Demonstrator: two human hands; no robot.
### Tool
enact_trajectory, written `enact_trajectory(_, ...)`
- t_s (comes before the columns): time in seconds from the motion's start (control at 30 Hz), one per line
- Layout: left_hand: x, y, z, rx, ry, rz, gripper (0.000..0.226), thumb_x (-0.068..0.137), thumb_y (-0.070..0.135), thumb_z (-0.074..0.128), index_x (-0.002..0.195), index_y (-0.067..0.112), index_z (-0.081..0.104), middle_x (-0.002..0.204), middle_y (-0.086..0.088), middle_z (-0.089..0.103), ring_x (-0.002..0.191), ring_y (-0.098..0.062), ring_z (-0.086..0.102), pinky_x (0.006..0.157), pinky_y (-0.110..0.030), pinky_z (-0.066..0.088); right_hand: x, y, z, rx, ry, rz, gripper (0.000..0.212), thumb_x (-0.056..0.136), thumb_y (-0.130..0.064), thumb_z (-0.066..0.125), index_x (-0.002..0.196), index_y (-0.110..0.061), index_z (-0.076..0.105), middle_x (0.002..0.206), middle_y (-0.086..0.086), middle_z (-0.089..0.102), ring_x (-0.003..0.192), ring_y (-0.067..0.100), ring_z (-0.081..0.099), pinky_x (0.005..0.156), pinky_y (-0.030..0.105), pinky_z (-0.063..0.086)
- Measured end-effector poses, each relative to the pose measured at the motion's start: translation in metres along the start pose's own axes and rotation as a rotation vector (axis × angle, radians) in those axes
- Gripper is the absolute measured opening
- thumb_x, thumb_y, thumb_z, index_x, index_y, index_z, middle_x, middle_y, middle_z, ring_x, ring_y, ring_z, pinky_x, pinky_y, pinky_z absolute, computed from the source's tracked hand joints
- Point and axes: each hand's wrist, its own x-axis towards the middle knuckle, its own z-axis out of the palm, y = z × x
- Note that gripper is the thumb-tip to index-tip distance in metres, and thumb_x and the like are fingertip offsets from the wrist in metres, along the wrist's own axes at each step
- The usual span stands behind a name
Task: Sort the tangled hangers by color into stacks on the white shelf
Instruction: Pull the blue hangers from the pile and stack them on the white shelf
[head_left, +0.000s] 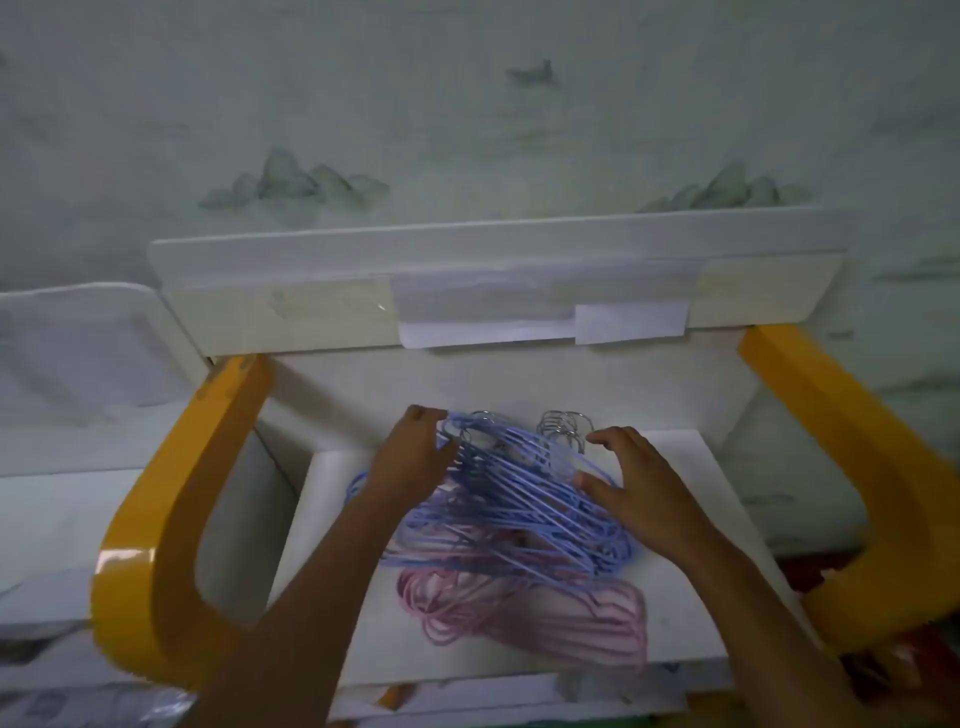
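Working the blue hangers (511, 499) loose is the step in hand, as you seem to be doing at the centre of the frame. At the left edge, a glossy yellow arm (156, 530) curves around the white shelf (691, 467); a matching one sits at the right edge, so keep your elbows inside them.

Your left hand (410, 457), left of centre, has its grip closed on the top of the blue bundle, fingers pinching the thin coated wires near the hooks. Hold that end steady as the anchor, and lift rather than drag, since the wires look slick and springy and will likely snag each other.

Centre frame, the blue hangers lie fanned in a loose heap on the shelf, overlapping the pink hangers (524, 613) just below them toward the bottom of the frame. Their bare metal hooks (563, 428) cluster at the top, rounded and shiny; free those first.

Right of centre, your right hand (639, 493) rests spread on the bundle, fingers curled over the wires but its grip not clenched. Press lightly there while the left draws one hanger out.
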Motion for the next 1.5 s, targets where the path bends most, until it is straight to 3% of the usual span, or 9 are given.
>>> enact_trajectory(0.43,0.054,-0.004,0.022,0.153,-0.008,-0.272,0.020,0.093,0.024,0.061,0.110,0.017,0.069,0.114,-0.009,0.061,0.095,-0.029,0.063,0.087,-0.037,0.052,0.019,0.043,0.001,0.005,-0.002,0.089,0.042,0.087,-0.045,0.066,0.124,-0.030,0.051,0.125,-0.016,0.048,0.114,0.000,0.047,0.087,0.021,0.038)
enact_trajectory(0.57,0.057,-0.006,0.020,0.124,-0.017,-0.316,0.016,0.092,0.022,0.061,0.095,0.013,0.073,0.095,-0.011,0.070,0.087,-0.032,0.067,0.079,-0.036,0.054,0.017,0.046,-0.004,0.017,0.018,0.095,0.039,0.088,-0.040,0.066,0.122,-0.029,0.052,0.123,-0.016,0.048,0.113,0.002,0.050,0.086,0.021,0.039)
enact_trajectory(0.67,0.057,-0.009,0.017,-0.047,0.000,-0.357,0.013,0.091,0.015,0.063,0.093,0.006,0.071,0.087,-0.015,0.071,0.076,-0.029,0.069,0.073,-0.038,0.058,0.018,0.045,-0.011,0.032,0.039,0.089,0.037,0.087,-0.038,0.068,0.120,-0.028,0.053,0.119,-0.016,0.049,0.112,0.001,0.050,0.086,0.021,0.038)
enact_trajectory(0.77,0.050,-0.002,0.009,-0.505,-0.002,-0.510,0.006,0.093,-0.001,0.058,0.093,-0.006,0.062,0.076,-0.024,0.069,0.050,-0.031,0.067,0.050,-0.038,0.059,0.017,0.044,-0.017,0.066,0.061,0.107,0.035,0.088,-0.035,0.069,0.119,-0.028,0.054,0.118,-0.017,0.049,0.113,0.002,0.049,0.089,0.023,0.039)
enact_trajectory(0.93,0.026,0.002,-0.008,-0.930,-0.022,-0.559,0.006,0.096,-0.004,0.052,0.096,-0.010,0.053,0.069,-0.022,0.068,0.048,-0.034,0.066,0.046,-0.033,0.056,0.013,0.042,-0.021,0.131,0.094,0.130,0.032,0.087,-0.032,0.070,0.115,-0.029,0.056,0.118,-0.017,0.054,0.114,0.004,0.053,0.096,0.032,0.047)
enact_trajectory(1.03,0.005,-0.004,-0.016,-0.997,0.021,-0.513,0.011,0.098,-0.005,0.046,0.093,-0.007,0.056,0.063,-0.014,0.069,0.048,-0.029,0.067,0.045,-0.029,0.056,0.009,0.038,-0.023,0.161,0.117,0.141,0.030,0.086,-0.031,0.071,0.113,-0.028,0.057,0.117,-0.016,0.056,0.113,0.003,0.055,0.096,0.033,0.047)
enact_trajectory(1.2,-0.025,-0.030,-0.022,-0.993,0.150,-0.436,0.019,0.100,-0.002,0.043,0.107,-0.006,0.060,0.077,-0.015,0.063,0.051,-0.018,0.068,0.051,-0.023,0.057,0.001,0.030,-0.018,0.183,0.139,0.181,0.027,0.087,-0.031,0.070,0.111,-0.028,0.058,0.117,-0.014,0.060,0.111,0.003,0.057,0.094,0.033,0.048)
enact_trajectory(1.3,-0.037,-0.045,-0.024,-1.004,0.180,-0.414,0.020,0.100,-0.001,0.043,0.111,-0.010,0.057,0.067,-0.006,0.068,0.053,-0.015,0.068,0.052,-0.023,0.057,-0.006,0.023,-0.010,0.197,0.115,0.226,0.027,0.087,-0.030,0.071,0.110,-0.025,0.059,0.116,-0.012,0.062,0.109,0.003,0.058,0.091,0.030,0.049)
enact_trajectory(1.5,-0.053,-0.063,-0.021,-1.067,0.239,-0.382,0.020,0.100,0.000,0.043,0.111,-0.007,0.058,0.081,-0.016,0.066,0.060,-0.019,0.071,0.055,-0.024,0.058,-0.018,0.024,0.005,0.100,0.120,0.343,0.021,0.087,-0.023,0.071,0.106,-0.018,0.065,0.101,-0.006,0.065,0.092,0.009,0.064,0.078,0.021,0.046)
